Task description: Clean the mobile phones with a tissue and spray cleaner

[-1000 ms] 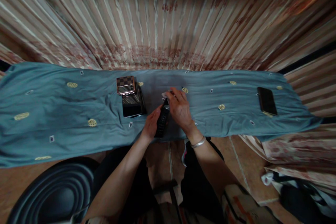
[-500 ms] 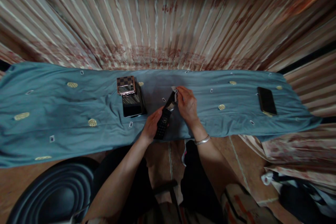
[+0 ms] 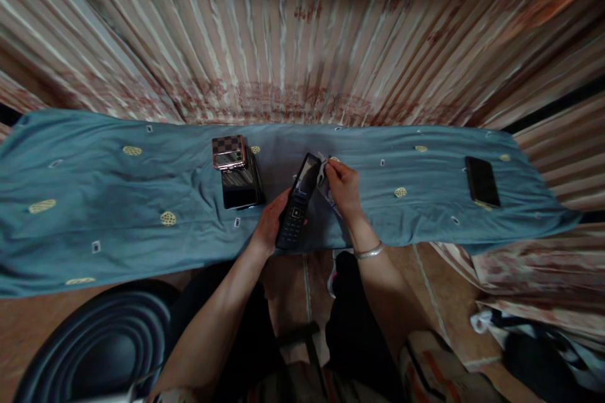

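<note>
A black keypad phone (image 3: pixel 299 209) lies tilted over the near edge of the blue cloth (image 3: pixel 118 201). My left hand (image 3: pixel 271 225) grips its lower left side. My right hand (image 3: pixel 344 187), with a silver bangle on the wrist, pinches a small pale wipe or film (image 3: pixel 324 181) against the right edge of the phone's screen.
A stack of phones (image 3: pixel 235 171) with a checkered one on top sits to the left of my hands. A dark smartphone (image 3: pixel 481 181) lies far right on the cloth. Striped curtain behind, a black round tub (image 3: pixel 101 345) at lower left, bags (image 3: pixel 529 340) lower right.
My right hand has slid from covering the phone's upper part to its right edge, so the screen now shows. The phone has tipped up slightly in my left hand.
</note>
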`<state>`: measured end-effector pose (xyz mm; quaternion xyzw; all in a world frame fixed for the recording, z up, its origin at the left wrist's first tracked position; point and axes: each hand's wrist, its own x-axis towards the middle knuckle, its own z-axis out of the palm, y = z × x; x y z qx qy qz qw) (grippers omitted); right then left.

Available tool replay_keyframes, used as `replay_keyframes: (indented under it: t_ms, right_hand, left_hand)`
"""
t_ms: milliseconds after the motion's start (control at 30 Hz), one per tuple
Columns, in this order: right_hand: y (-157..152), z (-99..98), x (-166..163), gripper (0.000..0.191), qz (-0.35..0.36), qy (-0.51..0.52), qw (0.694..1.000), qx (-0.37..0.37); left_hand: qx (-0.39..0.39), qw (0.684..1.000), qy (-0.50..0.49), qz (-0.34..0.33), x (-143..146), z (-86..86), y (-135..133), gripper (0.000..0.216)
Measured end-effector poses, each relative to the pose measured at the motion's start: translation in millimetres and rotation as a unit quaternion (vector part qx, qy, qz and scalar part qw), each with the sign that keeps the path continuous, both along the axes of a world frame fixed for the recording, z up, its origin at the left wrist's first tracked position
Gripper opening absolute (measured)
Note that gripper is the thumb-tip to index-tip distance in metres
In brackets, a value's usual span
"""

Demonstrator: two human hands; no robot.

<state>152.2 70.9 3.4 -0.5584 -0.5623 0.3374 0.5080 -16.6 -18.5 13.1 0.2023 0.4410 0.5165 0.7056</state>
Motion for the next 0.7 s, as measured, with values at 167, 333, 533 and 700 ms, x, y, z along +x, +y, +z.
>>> replay_keyframes:
  t_ms: [167, 333, 533, 700]
  right_hand:
    - [-1, -4.2, -10, 0.031, 0.02, 0.191, 0.978, -0.079]
    - [-9, -5.0, -18, 0.034, 0.035, 0.201, 0.974, -0.102]
    - [-14, -7.7, -22, 0.038, 0.064, 0.159, 0.98, -0.099]
    - [-18, -9.9, -25, 0.036, 0.057, 0.104, 0.99, -0.073]
  left_hand:
    - [-0.004, 1.0, -0.026, 0.004, 1, 2.6, 1, 0.055]
    - [0.001, 1.0, -0.026, 0.012, 1, 0.9, 4, 0.057]
    - [0.017, 0.999, -0.024, 0.028, 1, 2.1, 7, 0.056]
    - [0.022, 0.999, -0.024, 0.036, 1, 0.4, 9, 0.049]
